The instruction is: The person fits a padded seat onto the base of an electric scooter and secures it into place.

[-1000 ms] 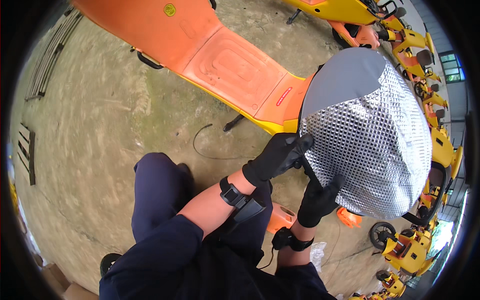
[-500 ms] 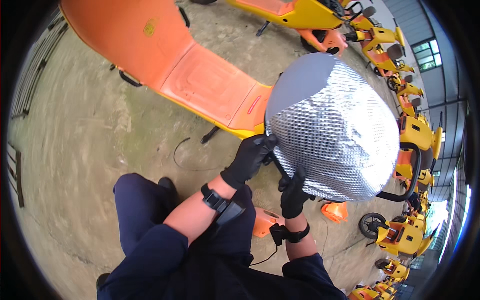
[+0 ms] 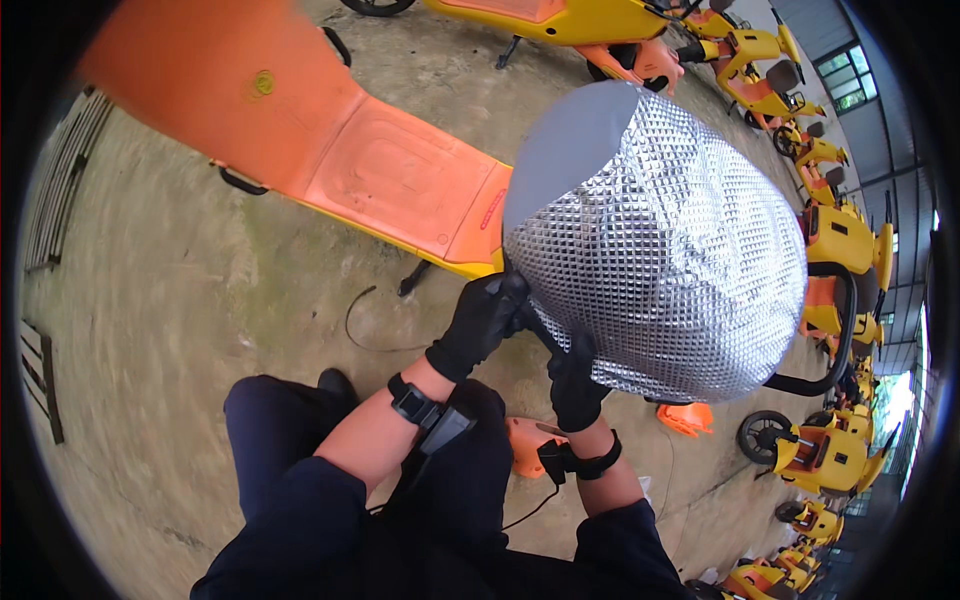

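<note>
A silver, quilted foil seat cover (image 3: pixel 670 240) with a grey panel at one end lies over the seat of an orange and yellow scooter (image 3: pixel 400 180). Black gloves are on both hands. At the cover's near edge, my left hand (image 3: pixel 488 318) is closed with its fingers pinching the dark rim. My right hand (image 3: pixel 577 385) grips the same edge a little further right, thumb up against the foil. A stretch of dark edging runs between the two hands. The cover hides the seat itself and its far side.
A black grab rail (image 3: pixel 840 335) curves out behind the seat. On the concrete floor lie orange plastic parts (image 3: pixel 530 445) and a thin dark cable (image 3: pixel 350 320). Several yellow scooters (image 3: pixel 825 450) stand along the right, another (image 3: pixel 560 22) beyond the seat.
The view has shifted, so the scooter sits slightly further left. Both hands keep hold of the cover's near edge, which they have drawn slightly downward.
</note>
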